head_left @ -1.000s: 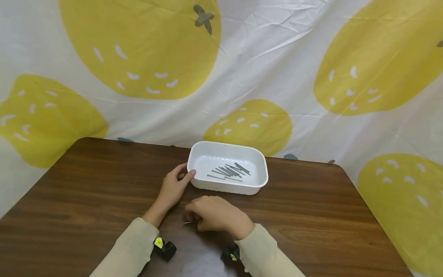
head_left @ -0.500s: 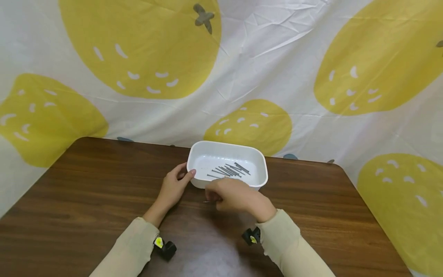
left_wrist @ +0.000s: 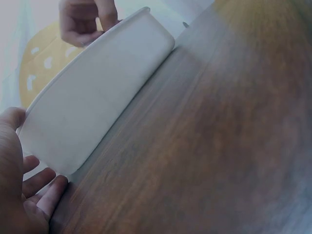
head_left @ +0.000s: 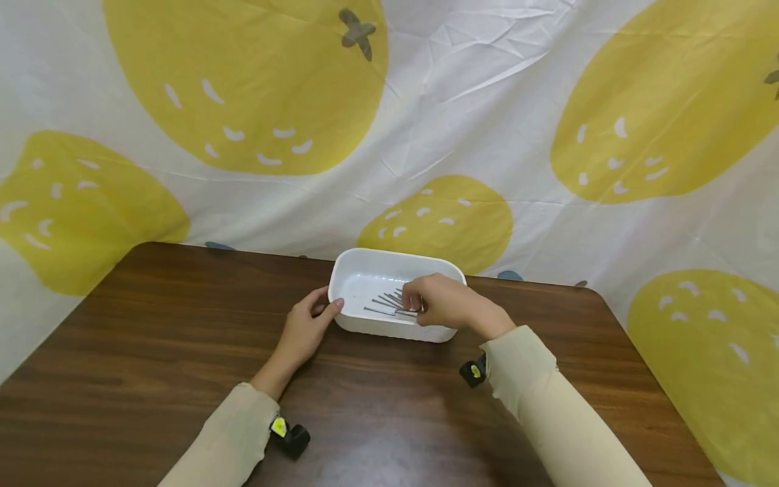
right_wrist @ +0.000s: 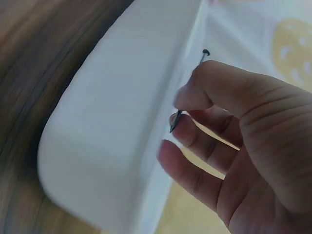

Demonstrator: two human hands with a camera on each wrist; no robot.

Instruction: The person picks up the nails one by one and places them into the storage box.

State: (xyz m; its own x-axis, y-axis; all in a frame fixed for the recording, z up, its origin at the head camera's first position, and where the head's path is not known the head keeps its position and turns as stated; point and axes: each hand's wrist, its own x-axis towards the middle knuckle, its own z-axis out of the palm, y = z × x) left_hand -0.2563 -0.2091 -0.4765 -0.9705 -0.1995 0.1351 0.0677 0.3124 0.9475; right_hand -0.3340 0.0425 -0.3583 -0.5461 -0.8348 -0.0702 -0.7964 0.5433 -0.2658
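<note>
A white rectangular plastic tub [head_left: 380, 327] stands near the back of the table, with several grey nails [head_left: 382, 302] lying on its bottom. My left hand [head_left: 304, 330] holds the tub's left end, thumb at the rim and fingers low along the outer wall. Over the tub's right front part is my right hand [head_left: 443, 301], which hides some of the nails. Between its thumb and index finger it pinches a nail [right_wrist: 205, 53]; the head sticks out at one end and the pointed tip at the other, close beside the rim.
The dark wood-grain table [head_left: 182, 352] reaches back to a white cloth [head_left: 481, 61] printed with large yellow fruit, which hangs close behind the tub. A black wrist camera [head_left: 291, 438] sits at the left cuff, another camera [head_left: 473, 371] at the right.
My right hand has moved from the table in front of the tub, up and to the right, to over the tub with the nail. My left hand and the tub have stayed put.
</note>
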